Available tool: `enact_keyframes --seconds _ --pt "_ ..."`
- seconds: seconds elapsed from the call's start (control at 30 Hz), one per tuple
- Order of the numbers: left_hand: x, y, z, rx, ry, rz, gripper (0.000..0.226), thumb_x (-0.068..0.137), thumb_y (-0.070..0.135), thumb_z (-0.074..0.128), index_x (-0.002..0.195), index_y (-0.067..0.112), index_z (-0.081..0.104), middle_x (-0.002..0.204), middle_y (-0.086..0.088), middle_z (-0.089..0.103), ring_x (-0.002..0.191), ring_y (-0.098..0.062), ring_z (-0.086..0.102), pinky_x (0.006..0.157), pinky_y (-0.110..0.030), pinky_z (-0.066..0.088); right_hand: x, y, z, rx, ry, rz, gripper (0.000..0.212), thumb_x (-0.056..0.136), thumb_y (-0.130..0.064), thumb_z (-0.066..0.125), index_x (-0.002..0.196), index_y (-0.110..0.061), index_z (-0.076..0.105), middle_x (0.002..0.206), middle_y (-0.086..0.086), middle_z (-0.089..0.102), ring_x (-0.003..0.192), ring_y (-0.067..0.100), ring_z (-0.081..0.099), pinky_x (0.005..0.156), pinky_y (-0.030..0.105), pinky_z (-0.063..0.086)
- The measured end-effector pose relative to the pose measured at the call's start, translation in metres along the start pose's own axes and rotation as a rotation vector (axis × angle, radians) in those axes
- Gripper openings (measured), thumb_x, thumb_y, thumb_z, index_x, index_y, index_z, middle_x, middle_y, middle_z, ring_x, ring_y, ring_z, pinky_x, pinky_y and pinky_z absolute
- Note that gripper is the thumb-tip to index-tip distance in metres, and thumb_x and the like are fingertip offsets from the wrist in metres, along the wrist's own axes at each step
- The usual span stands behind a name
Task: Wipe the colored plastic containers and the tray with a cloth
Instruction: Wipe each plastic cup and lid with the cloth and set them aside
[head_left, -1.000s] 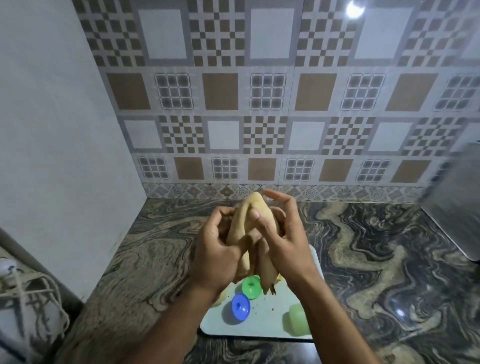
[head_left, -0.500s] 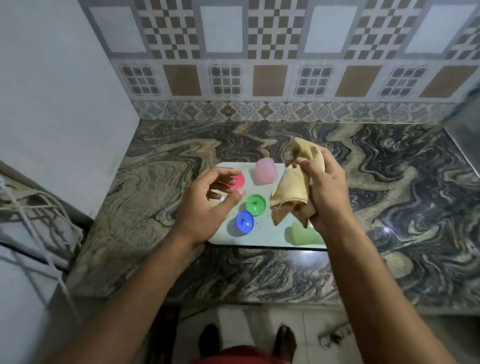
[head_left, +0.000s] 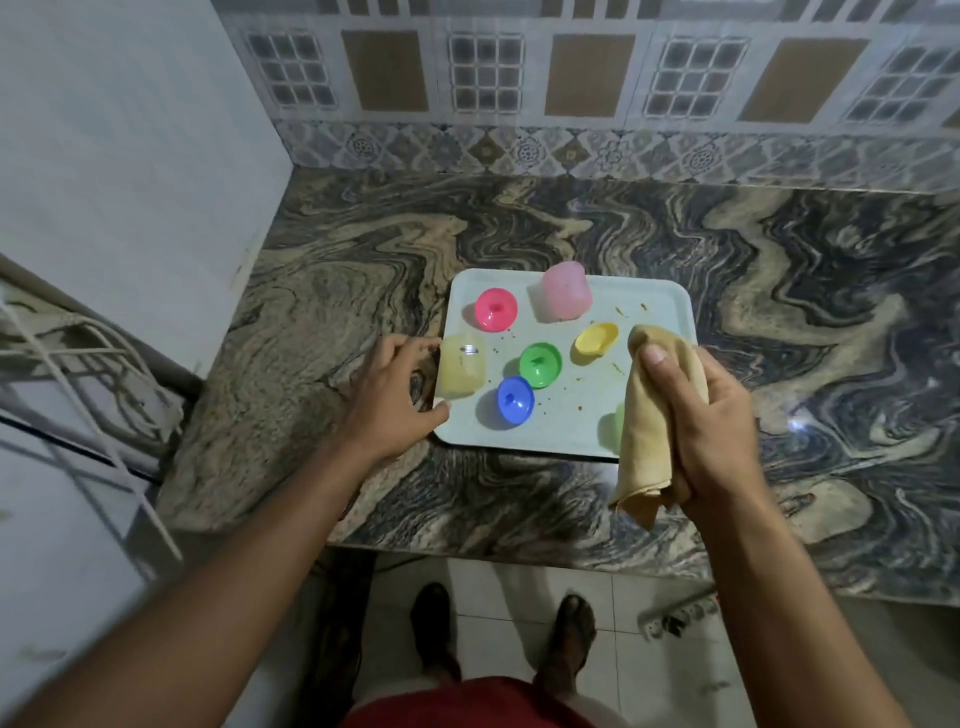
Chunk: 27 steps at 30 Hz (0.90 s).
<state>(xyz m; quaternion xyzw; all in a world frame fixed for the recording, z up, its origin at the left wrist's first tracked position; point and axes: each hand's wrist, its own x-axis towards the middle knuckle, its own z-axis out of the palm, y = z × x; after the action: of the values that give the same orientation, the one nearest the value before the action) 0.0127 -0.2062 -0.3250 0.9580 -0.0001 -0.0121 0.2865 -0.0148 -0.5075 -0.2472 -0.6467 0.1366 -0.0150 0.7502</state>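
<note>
On the marbled stone surface (head_left: 597, 218) against the tiled wall sits a pale tray (head_left: 561, 426), speckled with brown crumbs and smears. Several small plastic containers lie on it: a pink lid (head_left: 495, 309) near the far left corner, a translucent pink cup (head_left: 566, 291) at the far edge, a yellow lid (head_left: 596, 340) tilted just right of centre, a green lid (head_left: 540, 365) in the middle, and a blue lid (head_left: 515, 400) touching it on the near side. A translucent yellow cup (head_left: 461, 366) lies on its side at the tray's left edge. A sliver of a green cup (head_left: 619, 421) shows near the right front, mostly hidden behind the cloth.

The left hand (head_left: 387, 400) hovers at the tray's left edge, fingers spread and curved around the yellow cup, thumb near the tray's front left corner; the fingertips are just beside the cup, and whether they touch it cannot be told. It has nothing in its grip.

The right hand (head_left: 706, 421) is closed around a bunched tan cloth (head_left: 647, 431), thumb pressed on its upper fold, with the loose end hanging below the palm over the tray's front right edge. The cloth is held above the tray, apart from the lids.

Below the surface edge, two dark shoes (head_left: 431, 629) stand on white floor tiles.
</note>
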Motion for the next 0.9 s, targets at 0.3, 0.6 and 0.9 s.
enact_keyframes --seconds 0.3,0.6,0.9 --pt "0.048 -0.009 0.023 -0.052 -0.131 0.019 0.085 0.067 0.027 0.097 0.141 0.021 0.054 0.139 -0.005 0.052 0.129 -0.031 0.056 0.099 -0.039 0.048 -0.016 0.021 -0.002 -0.184 -0.038 -0.137 0.015 0.094 -0.012 0.074 0.109 -0.012 0.069 0.094 -0.011 0.075 0.088 0.004 0.068 0.08 0.021 0.056" --pt "0.004 0.051 -0.013 -0.265 0.22 0.22 0.077 0.067 0.027 0.098 0.135 0.025 0.064 0.124 0.002 0.055 0.112 -0.01 0.06 0.096 -0.032 0.054 -0.04 0.0 0.018 -0.264 -0.036 -0.373 0.007 0.092 -0.012 0.073 0.099 -0.009 0.072 0.089 -0.011 0.075 0.082 -0.002 0.067 0.076 0.014 0.051" --pt "-0.046 0.122 -0.074 -0.337 0.41 0.387 0.075 0.07 0.034 0.098 0.137 0.021 0.067 0.118 -0.005 0.056 0.111 -0.016 0.059 0.094 -0.028 0.052 -0.057 -0.042 0.054 -0.56 -0.034 -0.94 0.017 0.094 -0.02 0.077 0.107 -0.008 0.078 0.087 0.005 0.073 0.073 0.021 0.07 0.063 0.034 0.055"
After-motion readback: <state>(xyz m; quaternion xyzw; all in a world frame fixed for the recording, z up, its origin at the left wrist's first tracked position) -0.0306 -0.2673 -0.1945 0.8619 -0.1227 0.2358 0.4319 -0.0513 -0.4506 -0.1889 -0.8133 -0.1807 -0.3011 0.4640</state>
